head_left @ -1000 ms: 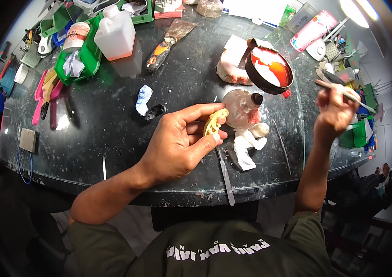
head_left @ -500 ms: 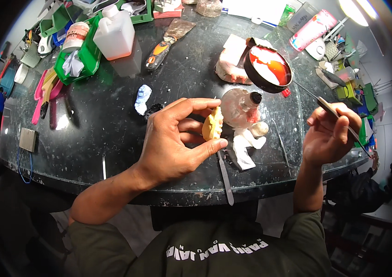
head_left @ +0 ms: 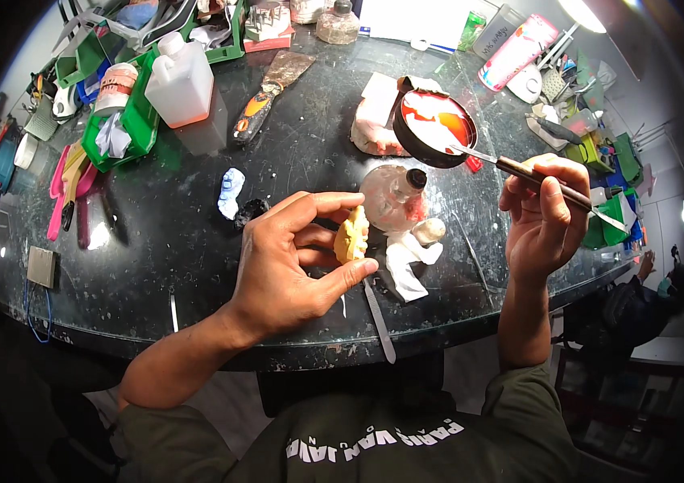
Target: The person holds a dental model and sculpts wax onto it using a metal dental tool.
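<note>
Between the thumb and fingers of my left hand [head_left: 289, 262] is a yellow dental cast [head_left: 351, 236], held upright over the dark bench. My right hand [head_left: 547, 211] grips a wax spatula [head_left: 531, 171] by its dark handle. The spatula's tip lies over the round tin of red wax [head_left: 438, 125], which rests tilted against a pale plaster block [head_left: 376, 121]. Just behind my left hand stands a glass spirit burner [head_left: 390, 200] with a black cap. White crumpled tissue [head_left: 406, 270] lies beside it. A flat metal tool [head_left: 379, 322] sits below the cast, near the bench edge.
A blue impression piece [head_left: 231, 191] lies left of my left hand. Farther back are an orange-and-black scraper [head_left: 257, 113], a white jug [head_left: 181, 84] and a green bin [head_left: 144, 133]. A pink can [head_left: 519, 52] stands at the far right. Another person [head_left: 640, 302] sits at right.
My right hand has moved the spatula left, so its tip now overlaps the wax tin. The view has shifted slightly; my left hand still holds the cast.
</note>
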Available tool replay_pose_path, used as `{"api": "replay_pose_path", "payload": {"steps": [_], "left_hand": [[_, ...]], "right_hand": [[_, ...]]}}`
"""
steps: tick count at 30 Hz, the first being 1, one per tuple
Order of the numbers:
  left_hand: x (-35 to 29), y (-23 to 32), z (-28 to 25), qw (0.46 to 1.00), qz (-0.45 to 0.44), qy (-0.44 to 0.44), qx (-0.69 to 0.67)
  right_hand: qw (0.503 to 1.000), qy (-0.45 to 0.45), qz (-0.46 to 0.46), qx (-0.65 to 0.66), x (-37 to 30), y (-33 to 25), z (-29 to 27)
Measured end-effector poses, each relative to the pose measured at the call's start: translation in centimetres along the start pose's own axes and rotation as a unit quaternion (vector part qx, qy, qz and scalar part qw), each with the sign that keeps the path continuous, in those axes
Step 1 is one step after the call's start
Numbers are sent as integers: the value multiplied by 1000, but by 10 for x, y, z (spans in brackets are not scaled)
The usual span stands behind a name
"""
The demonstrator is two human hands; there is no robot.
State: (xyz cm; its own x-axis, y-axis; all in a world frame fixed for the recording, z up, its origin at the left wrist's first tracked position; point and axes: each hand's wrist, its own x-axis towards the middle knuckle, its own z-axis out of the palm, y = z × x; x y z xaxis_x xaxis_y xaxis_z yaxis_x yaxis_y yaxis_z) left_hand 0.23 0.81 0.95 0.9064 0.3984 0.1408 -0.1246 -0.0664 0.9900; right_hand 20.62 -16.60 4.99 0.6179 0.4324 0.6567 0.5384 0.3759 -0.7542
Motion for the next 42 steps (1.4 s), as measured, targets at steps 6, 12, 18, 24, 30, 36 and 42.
{"api": "replay_pose_path", "payload": {"steps": [6, 12, 18, 24, 30, 36, 42], "left_hand": [[0, 2, -1, 1000, 15, 4, 27], [0, 1, -2, 999, 26, 8, 35], [1, 3, -3, 999, 14, 12, 36], [0, 3, -4, 999, 10, 15, 44], [-1, 3, -4, 1000, 11, 10, 11], [-3, 3, -5, 999, 15, -12, -29], [-3, 6, -4, 998, 8, -23, -62]], "right_hand": [[999, 12, 44, -1, 3, 1, 3], [998, 58, -5, 36, -1, 2, 0], [997, 19, -43, 55, -9, 3, -2], [999, -18, -24, 28, -22, 9, 6], [999, -31, -26, 22, -23, 10, 7], [995, -73, -49, 48, -37, 3, 11], [976, -209, -57, 24, -43, -10, 9]]}}
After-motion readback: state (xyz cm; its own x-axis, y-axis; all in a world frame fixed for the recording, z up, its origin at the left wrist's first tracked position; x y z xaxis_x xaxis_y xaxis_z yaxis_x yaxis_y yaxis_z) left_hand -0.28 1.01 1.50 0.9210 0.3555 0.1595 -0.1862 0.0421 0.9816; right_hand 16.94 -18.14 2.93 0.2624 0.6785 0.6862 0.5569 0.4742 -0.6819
